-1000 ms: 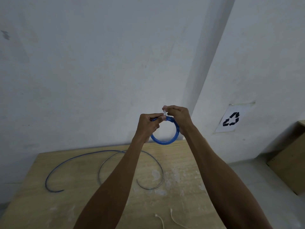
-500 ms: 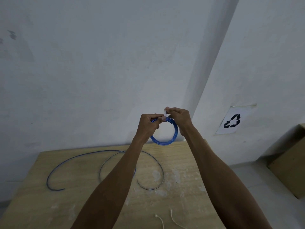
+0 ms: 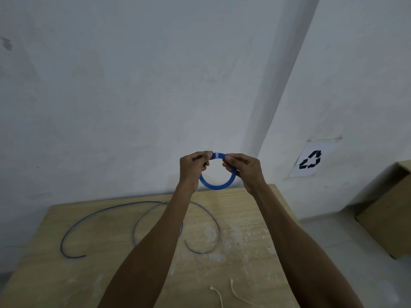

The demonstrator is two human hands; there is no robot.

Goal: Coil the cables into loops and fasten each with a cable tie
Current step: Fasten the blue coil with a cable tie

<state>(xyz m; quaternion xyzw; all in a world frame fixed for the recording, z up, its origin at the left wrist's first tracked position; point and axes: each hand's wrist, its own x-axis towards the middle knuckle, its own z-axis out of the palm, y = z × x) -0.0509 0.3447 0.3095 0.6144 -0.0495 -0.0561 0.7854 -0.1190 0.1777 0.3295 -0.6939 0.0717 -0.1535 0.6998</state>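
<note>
While both pinch top of blue cable coil (image 3: 216,186), left hand (image 3: 193,166) and right hand (image 3: 242,168) sit frame centre, fingers curled, flanking white cable tie (image 3: 215,156) wrapped round coil. Below, loose cables (image 3: 115,207) lie on bench (image 3: 255,218), lower left.

Coil (image 3: 216,185) above table (image 3: 255,218), between hands

Light wooden table (image 3: 100,263): white smears on the top, centre to right edge. White paper sheet with black recycling symbol (image 3: 311,160) fixed to white wall (image 3: 133,85) beyond the far right corner. Brown boxlike unit (image 3: 387,218) on grey floor (image 3: 333,241), right of table.
</note>
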